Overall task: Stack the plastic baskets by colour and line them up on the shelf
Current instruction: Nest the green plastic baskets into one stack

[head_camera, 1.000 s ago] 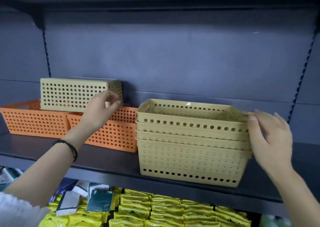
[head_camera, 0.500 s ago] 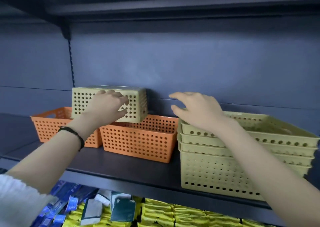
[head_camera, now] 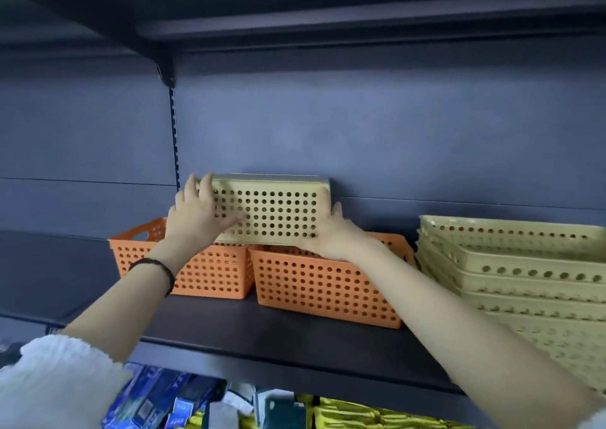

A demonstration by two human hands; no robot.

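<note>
The fingers [head_camera: 205, 187] of the left hand [head_camera: 196, 219] are spread wide and curled over the top left corner of the upturned basket [head_camera: 272, 210], with the thumb laid across its perforated front. The right hand [head_camera: 331, 233] is pressed against the lower right corner of the same basket; its fingers are hidden behind that end, so their spread cannot be told, but the basket is clearly held between both hands. A black band [head_camera: 157, 266] is worn on the left wrist, and a white sleeve [head_camera: 55, 382] is seen at the lower left.

The upturned basket is yellow and lies base up, bridging the rims of two orange baskets. The left orange basket [head_camera: 210, 274] and the right orange basket [head_camera: 323, 286] are set side by side on the shelf [head_camera: 278, 333], close together near the back panel [head_camera: 360, 140]. Whether the yellow basket is resting on them or lifted just clear cannot be told.

A yellow stack [head_camera: 518, 281] of nested baskets is placed on the shelf to the right, just beside the right orange basket, and is partly cut off by the frame edge. Packaged goods [head_camera: 344, 415] are visible on the level below.
</note>
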